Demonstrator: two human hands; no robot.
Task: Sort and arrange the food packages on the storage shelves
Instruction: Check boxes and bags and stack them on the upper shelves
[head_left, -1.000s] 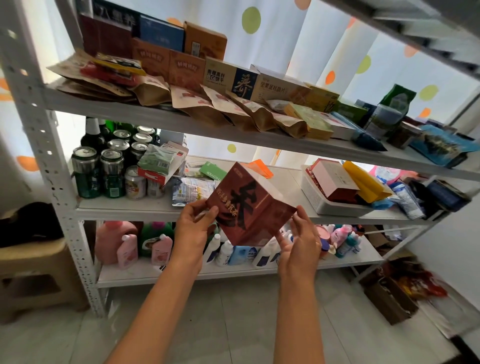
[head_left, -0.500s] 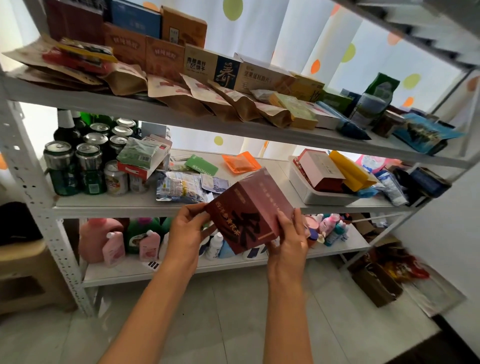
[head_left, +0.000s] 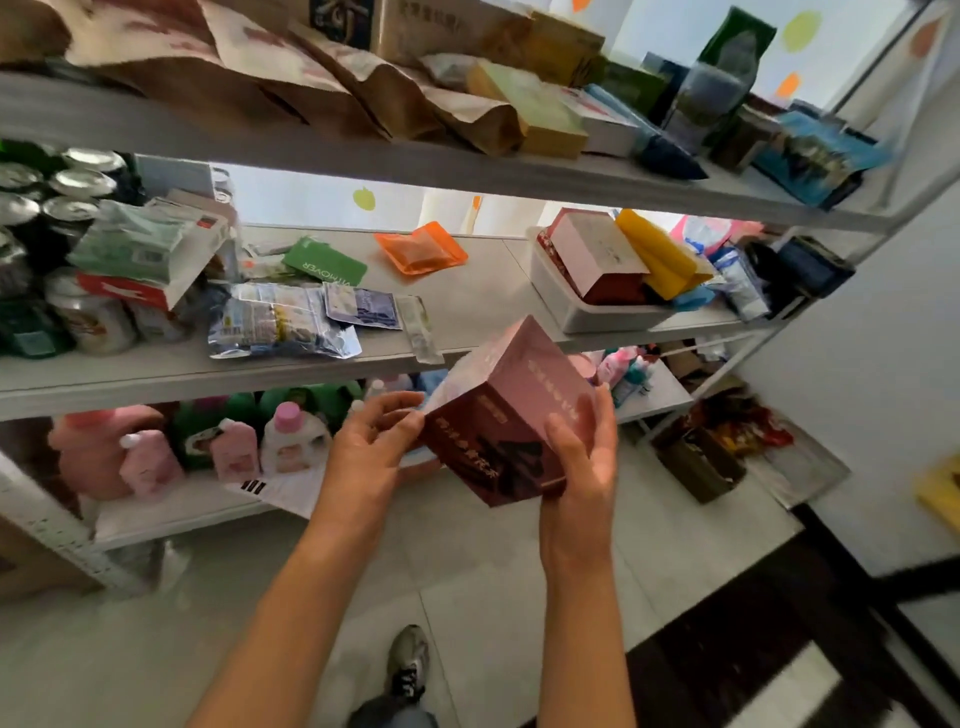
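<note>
We hold a dark red box tilted below the middle shelf, left hand and right hand clasping opposite sides; it seems light, rigid cardboard.

Middle shelf carries cans, orange pouch

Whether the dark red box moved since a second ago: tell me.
Yes. The dark red box dropped: it straddled the front edge of the middle shelf, now sits mostly below it.
</note>
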